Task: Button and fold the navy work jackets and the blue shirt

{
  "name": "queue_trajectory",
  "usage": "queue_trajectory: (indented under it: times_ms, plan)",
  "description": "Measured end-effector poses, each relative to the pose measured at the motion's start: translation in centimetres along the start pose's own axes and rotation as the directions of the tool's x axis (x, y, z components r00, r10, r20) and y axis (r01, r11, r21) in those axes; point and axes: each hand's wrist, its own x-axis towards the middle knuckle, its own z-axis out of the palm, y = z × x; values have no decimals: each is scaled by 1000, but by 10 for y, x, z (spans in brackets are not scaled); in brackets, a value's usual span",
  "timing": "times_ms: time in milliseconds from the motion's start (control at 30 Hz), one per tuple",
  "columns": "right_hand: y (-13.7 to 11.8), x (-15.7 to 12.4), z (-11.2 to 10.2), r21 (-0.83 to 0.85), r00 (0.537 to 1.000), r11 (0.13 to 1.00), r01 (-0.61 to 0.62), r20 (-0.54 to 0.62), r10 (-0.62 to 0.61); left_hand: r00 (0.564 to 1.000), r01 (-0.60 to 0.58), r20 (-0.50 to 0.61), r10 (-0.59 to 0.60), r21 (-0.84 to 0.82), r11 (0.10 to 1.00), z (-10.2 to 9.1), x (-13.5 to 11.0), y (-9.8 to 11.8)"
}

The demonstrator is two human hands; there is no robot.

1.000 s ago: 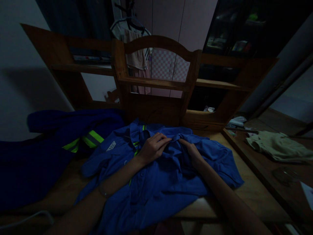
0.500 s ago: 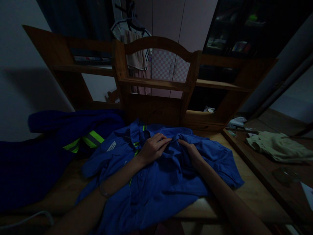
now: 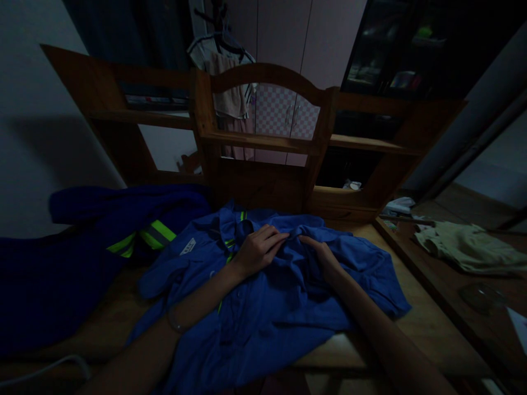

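Observation:
A blue work shirt (image 3: 284, 312) with yellow-green trim, buttons and a white label lies spread and rumpled over the wooden desk. Near the middle of the shirt, my left hand (image 3: 261, 248) pinches a fold of its cloth, fingers pointing right. My right hand (image 3: 323, 255) grips the same bunched part from the other side, its index finger stretched toward the left fingertips. Some of the right fingers are hidden under or behind the cloth. The two hands are close together but apart.
A darker blue garment (image 3: 94, 241) with yellow-green reflective bands lies at the left. Behind the desk (image 3: 428, 329) rises a wooden shelf frame (image 3: 263, 141). On a lower surface at the right are a pale folded cloth (image 3: 465, 247) and a glass dish (image 3: 481, 296). A white cable (image 3: 61, 362) runs at lower left.

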Motion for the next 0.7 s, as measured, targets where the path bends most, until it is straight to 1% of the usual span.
queue_trajectory:
  times_ms: [100, 200, 300, 400, 500, 700]
  plan:
    - [4, 4, 1, 38, 999, 999, -36, -9, 37, 1000, -4, -15, 4, 1, 1000, 0, 0, 0]
    - [8, 6, 1, 60, 999, 998, -34, -19, 35, 1000, -2, -15, 2, 7, 1000, 1, 0, 0]
    - [9, 6, 0, 75, 1000, 997, -23, -4, 23, 1000, -4, -7, 4, 3, 1000, 1, 0, -1]
    - [8, 4, 0, 75, 1000, 997, -11, 0, 11, 1000, -2, -3, 2, 5, 1000, 1, -1, -2]
    - [6, 2, 0, 71, 1000, 997, -30, 10, 30, 1000, -1, -5, 1, 8, 1000, 0, -1, -3]
    - [2, 1, 1, 57, 999, 998, -31, -10, 32, 1000, -5, -3, 5, 23, 1000, 1, -1, -3]
